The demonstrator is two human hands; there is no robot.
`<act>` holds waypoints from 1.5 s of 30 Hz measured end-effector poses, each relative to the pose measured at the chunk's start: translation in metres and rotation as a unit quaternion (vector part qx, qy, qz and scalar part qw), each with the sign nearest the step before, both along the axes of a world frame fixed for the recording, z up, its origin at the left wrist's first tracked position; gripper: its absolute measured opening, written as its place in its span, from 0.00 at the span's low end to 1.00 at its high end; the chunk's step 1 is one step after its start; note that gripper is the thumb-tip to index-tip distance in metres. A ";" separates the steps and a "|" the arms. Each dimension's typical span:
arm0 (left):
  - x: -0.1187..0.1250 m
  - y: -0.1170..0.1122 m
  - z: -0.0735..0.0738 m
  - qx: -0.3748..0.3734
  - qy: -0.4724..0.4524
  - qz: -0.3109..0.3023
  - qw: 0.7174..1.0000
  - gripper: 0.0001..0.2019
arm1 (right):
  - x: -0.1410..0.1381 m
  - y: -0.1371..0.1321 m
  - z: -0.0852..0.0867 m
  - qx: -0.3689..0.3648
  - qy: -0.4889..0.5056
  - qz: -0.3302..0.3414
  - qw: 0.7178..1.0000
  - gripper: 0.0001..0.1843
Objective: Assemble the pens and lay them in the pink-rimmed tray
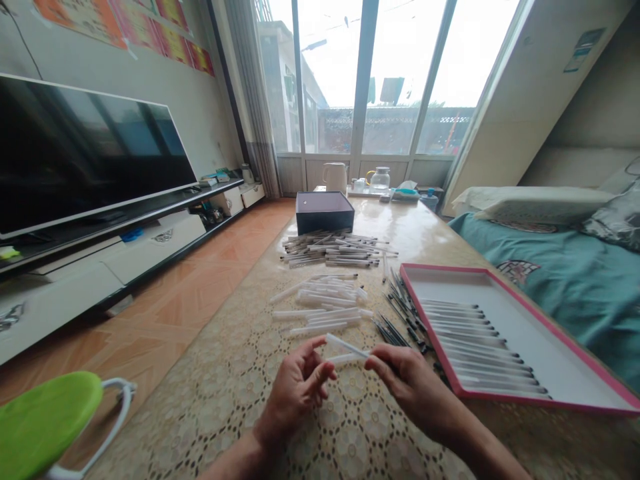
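Note:
My right hand (403, 373) pinches one end of a slim translucent pen barrel (347, 346) between thumb and fingers. The barrel slants up to the left, its far end by my left index fingertip. My left hand (303, 375) is open, thumb and index finger apart around that end; whether it touches the barrel is unclear. A second clear tube (345, 359) shows just below, partly hidden by my fingers. Beyond my hands lies a loose pile of clear pen barrels (333, 297). Dark-tipped pen parts (395, 330) are heaped by my right hand.
At right, a pink-rimmed tray (517, 283) holds a row of assembled-looking pens (483, 347). More thin sticks with dark ends (340, 250) lie before a dark box (325, 217). A kettle (335, 177) and glass jug (381, 180) stand at the far end. A green stool (50, 417) is at left.

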State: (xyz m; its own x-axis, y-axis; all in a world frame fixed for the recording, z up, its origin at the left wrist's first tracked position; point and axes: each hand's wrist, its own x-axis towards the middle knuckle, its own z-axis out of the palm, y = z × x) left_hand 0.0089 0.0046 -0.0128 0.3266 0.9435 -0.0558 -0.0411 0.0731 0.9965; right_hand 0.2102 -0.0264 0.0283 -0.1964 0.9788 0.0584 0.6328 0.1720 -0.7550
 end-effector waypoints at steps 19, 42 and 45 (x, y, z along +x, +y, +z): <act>0.003 -0.009 0.008 0.227 0.243 -0.041 0.942 0.08 | 0.194 0.100 -0.025 0.047 -0.382 -0.251 0.888 0.12; 0.004 -0.009 0.006 0.301 0.356 0.037 0.884 0.15 | 0.044 0.014 -0.009 0.107 -0.372 -0.076 0.919 0.04; 0.006 -0.010 0.010 0.285 0.355 0.048 0.889 0.09 | 0.037 0.009 -0.018 0.099 -0.419 -0.103 0.897 0.04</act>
State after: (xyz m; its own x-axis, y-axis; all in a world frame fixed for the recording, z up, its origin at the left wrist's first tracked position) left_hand 0.0147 -0.0051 -0.0029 0.3170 0.9062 0.2797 0.6345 -0.4218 0.6476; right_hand 0.2470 -0.0171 0.0108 -0.0683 0.9862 0.1510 0.9974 0.0642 0.0320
